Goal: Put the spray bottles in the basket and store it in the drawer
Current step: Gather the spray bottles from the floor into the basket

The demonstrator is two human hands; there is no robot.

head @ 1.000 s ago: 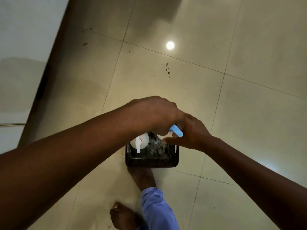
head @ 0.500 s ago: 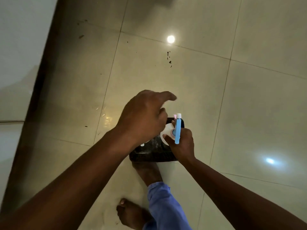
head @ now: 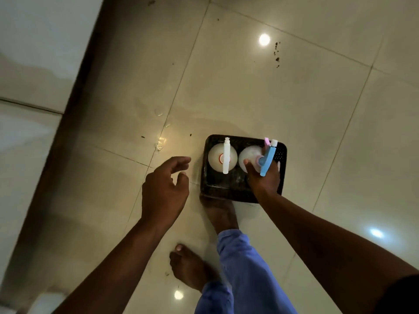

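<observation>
A dark woven basket (head: 282, 152) sits on the tiled floor just ahead of my feet. Two white spray bottles stand upright in it. The left bottle (head: 215, 158) has a white trigger head and stands free. The right bottle (head: 250, 156) has a blue trigger head with a pink nozzle tip. My right hand (head: 265, 180) is closed around the neck of the blue-headed bottle inside the basket. My left hand (head: 164, 191) hovers left of the basket with its fingers apart, holding nothing.
My bare feet (head: 188, 266) and a blue trouser leg (head: 238, 268) are just below the basket. A dark brown strip (head: 74, 123) runs along the left beside a pale cabinet front (head: 27, 87). Dark specks (head: 277, 57) mark the tiles.
My left hand has lifted off the basket and moved away to the left, uncovering the white-headed bottle. The right hand stays on the blue-headed bottle, now standing in the basket.
</observation>
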